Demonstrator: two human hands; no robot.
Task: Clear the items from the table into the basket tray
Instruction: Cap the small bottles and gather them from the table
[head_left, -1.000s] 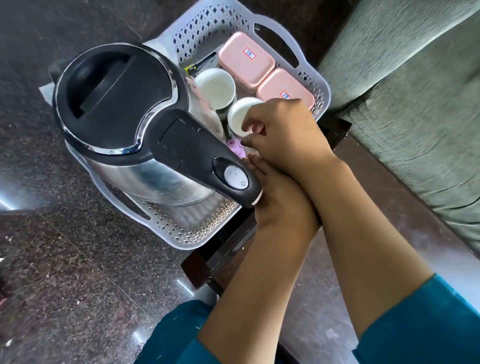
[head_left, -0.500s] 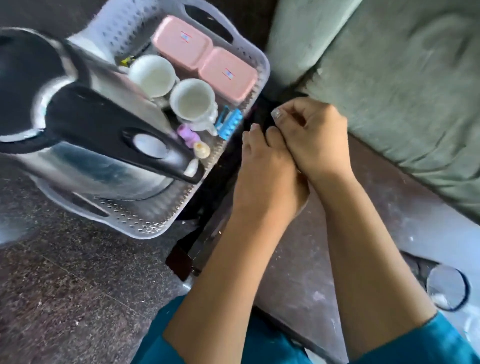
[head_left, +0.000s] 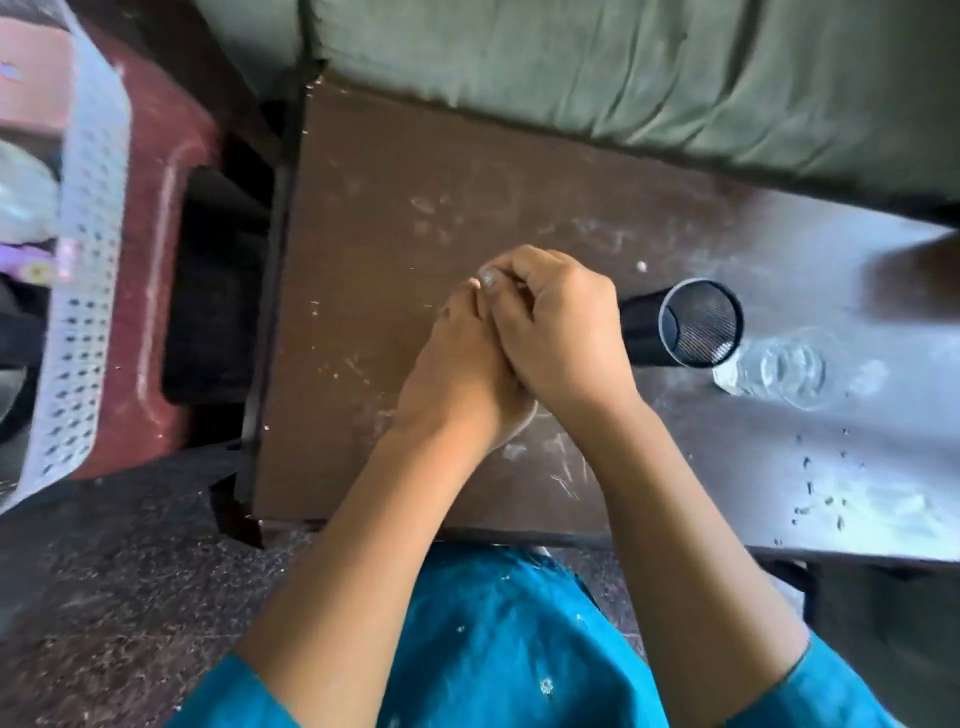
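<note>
My left hand (head_left: 457, 364) and my right hand (head_left: 556, 327) are pressed together over the middle of the brown table (head_left: 363, 234), the right hand curled over the left. Nothing shows in either hand. A black mesh cup (head_left: 691, 325) stands on the table just right of my right hand. A clear glass (head_left: 789, 369) stands beside it, further right. The white perforated basket tray (head_left: 83, 270) sits at the far left on a maroon stool (head_left: 156, 249), blurred, with only its near wall in view.
A green sofa cushion (head_left: 623, 67) runs along the table's far edge. Crumbs and white smears mark the table's right part (head_left: 831, 499). Dark speckled floor (head_left: 114, 597) lies at lower left. My teal clothing (head_left: 493, 649) fills the bottom.
The view has swung right, away from the basket with the kettle and cups, onto the table. Both hands moved from the basket's edge to above the table, still together.
</note>
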